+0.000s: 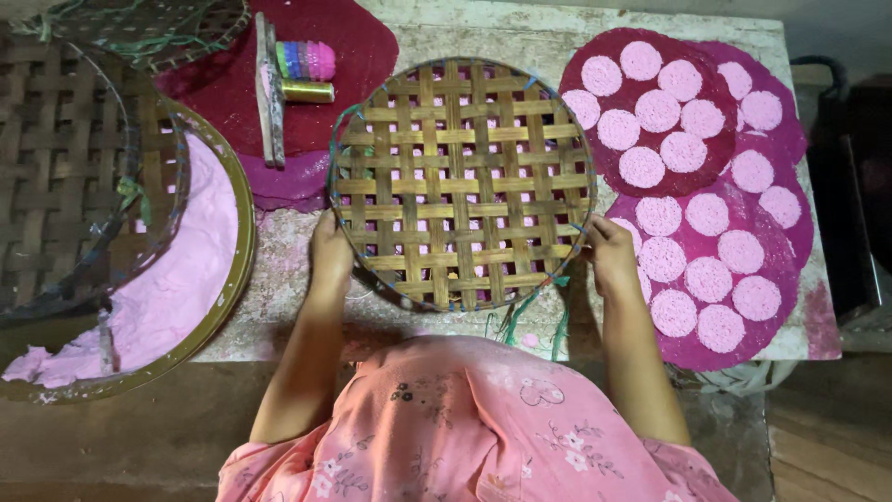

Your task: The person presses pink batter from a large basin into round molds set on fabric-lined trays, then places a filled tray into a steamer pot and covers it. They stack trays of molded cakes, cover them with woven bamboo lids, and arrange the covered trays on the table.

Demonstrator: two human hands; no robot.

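Round woven bamboo tray (462,181) lying flat in the middle of the table (520,37), held at its rim on both sides: left hand (331,253) closed on the lower left edge, right hand (610,251) closed on the lower right edge, fingers curled under the rim and thumbs on top, nothing else in either grip. Probably light and fairly stiff, being thin strips crossed in an open lattice with a bound hoop around; likely to flex a little in the middle, so best taken at the hoop on two opposite sides, as now, and not by the thin strips. Pink showing through the gaps, so possibly something soft underneath; cannot tell what exactly. Loose green binding threads (520,316) hanging from the near rim, easy to catch with a finger. To the right, dark magenta round sheets (706,181) carrying many pale pink discs (658,110), looking soft and fragile, just beside the tray. To the left, a large shallow pan (243,232) with pale pink paste, partly covered by another woven tray (65,167). Behind, a wooden stick tool (269,93), a small stack of coloured rings (305,59) and a golden cylinder (308,91) on a magenta sheet. Table surface rough, pale and stained with pink powder, perhaps a bit dusty and slippery. Room dim, floor dark around, little space at the sides.
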